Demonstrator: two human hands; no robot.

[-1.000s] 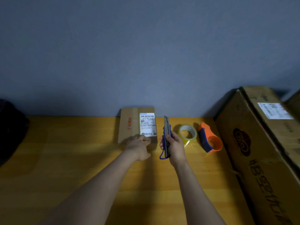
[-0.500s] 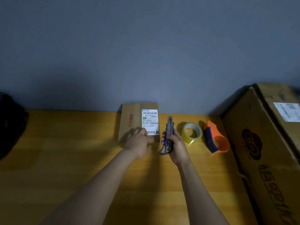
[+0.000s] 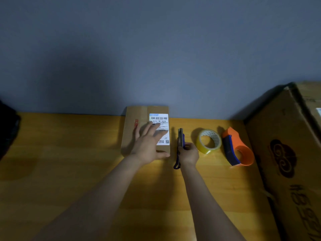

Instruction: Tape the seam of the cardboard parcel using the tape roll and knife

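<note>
A small cardboard parcel with a white shipping label lies flat on the wooden table against the wall. My left hand is spread open over its near half, fingers reaching onto the label. Just right of the parcel my right hand grips a blue utility knife, which points away from me and sits low at the table surface. A yellowish clear tape roll lies flat to the right of the knife.
An orange and blue tape dispenser stands right of the roll. A large cardboard box fills the right side. A dark object sits at the far left edge. Bare wooden table spreads left and towards me.
My left hand has opened and slid forward onto the parcel's top. My right hand has lowered the knife towards the table beside the parcel.
</note>
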